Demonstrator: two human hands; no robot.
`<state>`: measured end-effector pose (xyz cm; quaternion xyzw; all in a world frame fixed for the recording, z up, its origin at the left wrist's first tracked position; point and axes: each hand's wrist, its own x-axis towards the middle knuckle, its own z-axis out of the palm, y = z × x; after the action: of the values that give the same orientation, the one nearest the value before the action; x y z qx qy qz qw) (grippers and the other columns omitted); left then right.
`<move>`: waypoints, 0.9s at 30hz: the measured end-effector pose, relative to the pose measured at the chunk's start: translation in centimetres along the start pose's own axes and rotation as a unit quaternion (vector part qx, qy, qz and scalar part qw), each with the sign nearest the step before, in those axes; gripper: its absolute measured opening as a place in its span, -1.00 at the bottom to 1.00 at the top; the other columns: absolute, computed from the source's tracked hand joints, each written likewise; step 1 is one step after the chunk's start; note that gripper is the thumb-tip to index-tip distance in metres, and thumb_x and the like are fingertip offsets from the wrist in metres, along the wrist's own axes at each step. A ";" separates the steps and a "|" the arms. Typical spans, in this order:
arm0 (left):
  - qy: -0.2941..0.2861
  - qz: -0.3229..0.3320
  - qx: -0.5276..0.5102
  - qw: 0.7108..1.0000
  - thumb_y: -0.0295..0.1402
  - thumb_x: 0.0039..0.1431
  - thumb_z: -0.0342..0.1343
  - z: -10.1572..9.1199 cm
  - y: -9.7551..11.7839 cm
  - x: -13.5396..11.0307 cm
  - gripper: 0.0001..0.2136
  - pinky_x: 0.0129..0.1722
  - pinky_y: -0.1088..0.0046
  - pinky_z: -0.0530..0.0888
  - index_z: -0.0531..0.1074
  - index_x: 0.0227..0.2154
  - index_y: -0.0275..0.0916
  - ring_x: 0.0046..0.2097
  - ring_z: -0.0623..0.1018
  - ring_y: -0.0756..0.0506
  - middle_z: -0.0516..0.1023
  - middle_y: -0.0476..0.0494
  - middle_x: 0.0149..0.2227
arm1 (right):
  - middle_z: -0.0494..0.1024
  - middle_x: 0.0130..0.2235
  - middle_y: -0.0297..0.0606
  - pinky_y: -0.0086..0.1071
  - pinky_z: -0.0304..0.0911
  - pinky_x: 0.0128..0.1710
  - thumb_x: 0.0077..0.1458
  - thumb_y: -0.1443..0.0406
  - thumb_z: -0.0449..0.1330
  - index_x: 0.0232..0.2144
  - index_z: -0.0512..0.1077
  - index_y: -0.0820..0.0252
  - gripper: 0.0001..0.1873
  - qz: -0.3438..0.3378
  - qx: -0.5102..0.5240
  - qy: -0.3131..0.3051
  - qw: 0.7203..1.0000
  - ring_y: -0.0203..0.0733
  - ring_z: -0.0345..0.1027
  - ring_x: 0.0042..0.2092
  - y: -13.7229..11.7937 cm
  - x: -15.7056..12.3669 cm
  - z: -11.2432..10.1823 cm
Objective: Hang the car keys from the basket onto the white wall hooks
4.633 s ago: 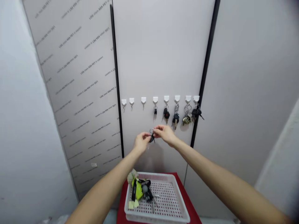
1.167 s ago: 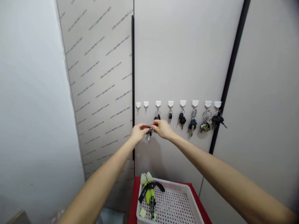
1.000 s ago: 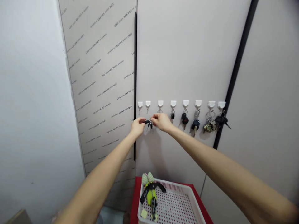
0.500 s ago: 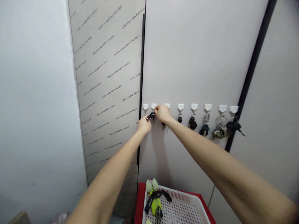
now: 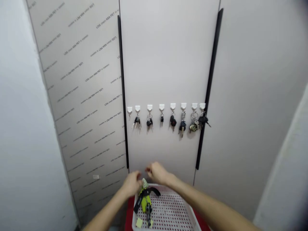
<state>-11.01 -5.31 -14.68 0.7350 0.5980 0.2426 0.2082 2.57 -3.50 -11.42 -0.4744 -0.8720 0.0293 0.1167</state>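
Both of my hands hang low over the far-left corner of a white perforated basket (image 5: 183,221). My left hand (image 5: 130,185) has loosely bent fingers with their tips right beside the pale bow of a yellow-green keychain (image 5: 144,202), which lies in the basket with a black strap. My right hand (image 5: 157,173) hovers just above the basket's far rim, fingers apart and holding nothing. On the cabinet door above, a row of white hooks (image 5: 161,106) carries key bunches. A small key bunch (image 5: 137,121) hangs on the second hook from the left. The leftmost hook (image 5: 129,110) is bare.
The basket rests on a red surface (image 5: 129,211). A black vertical door handle (image 5: 123,93) runs left of the hooks and another (image 5: 209,93) right of them. White walls close in on both sides. A film-covered panel (image 5: 79,89) stands to the left.
The key bunch held at the hooks now hangs on the second hook from the left. Both hands have let go and dropped to the basket. The view has shifted left and down.
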 end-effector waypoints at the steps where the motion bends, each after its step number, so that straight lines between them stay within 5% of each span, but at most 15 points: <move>1: -0.012 0.001 0.047 0.999 -0.41 -0.20 -0.07 1.1 -0.1 -0.6 -0.75 -0.29 0.44 0.26 0.29 -0.35 -0.30 -0.25 0.35 -0.08 0.35 -0.16 -0.28 | 0.44 -0.40 -0.17 -0.47 0.10 -0.39 -0.25 0.40 -0.06 -0.43 0.38 0.25 -0.71 0.008 0.000 -0.032 0.999 -0.23 0.28 -0.37 0.4 -1.0 1.8; 6: 0.004 -0.001 0.184 0.983 -0.47 -0.20 -0.11 3.5 0.8 -1.4 -0.69 -0.32 0.41 0.26 0.20 -0.28 -0.21 -0.24 0.34 -0.10 0.24 -0.14 -0.22 | 0.38 -0.32 -0.16 -0.43 0.06 -0.30 -0.32 0.42 -0.05 -0.36 0.31 0.27 -0.65 0.039 0.014 -0.008 0.999 -0.15 0.20 -0.24 1.2 -3.5 6.4; 17: 0.008 0.012 0.127 0.992 -0.59 -0.31 -0.11 4.8 0.4 -1.3 -0.80 -0.40 0.56 0.22 0.25 -0.51 -0.27 -0.35 0.33 0.01 0.28 -0.06 -0.39 | 0.39 -0.48 -0.31 -0.51 0.04 -0.49 -0.33 0.43 -0.03 -0.46 0.28 0.23 -0.75 0.110 0.220 0.029 0.969 -0.31 0.21 -0.44 2.3 -3.8 10.0; 22: -0.007 0.018 -0.061 0.998 -0.55 -0.32 -0.05 3.6 -0.3 -0.8 -0.91 -0.47 0.58 0.22 0.24 -0.61 -0.32 -0.47 0.30 0.05 0.28 0.01 -0.57 | 0.29 -0.59 -0.42 -0.55 0.04 -0.53 -0.33 0.44 0.01 -0.52 0.25 0.28 -0.83 0.104 0.423 0.004 0.900 -0.43 0.12 -0.54 2.7 -3.8 8.2; 27: -0.006 0.003 -0.289 0.957 -0.40 -0.21 -0.05 2.1 0.1 -0.6 -0.86 -0.53 0.59 0.22 0.27 -0.51 -0.34 -0.57 0.26 0.10 0.28 0.04 -0.62 | 0.27 -0.58 -0.43 -0.53 0.07 -0.47 -0.29 0.35 0.05 -0.53 0.27 0.29 -0.86 0.050 0.550 -0.023 0.833 -0.45 0.12 -0.52 2.3 -4.4 4.7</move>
<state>-9.76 -5.92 -16.31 0.6467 0.4986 0.4012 0.4149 5.69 -5.64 -17.13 -0.3740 -0.6896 0.5209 0.3365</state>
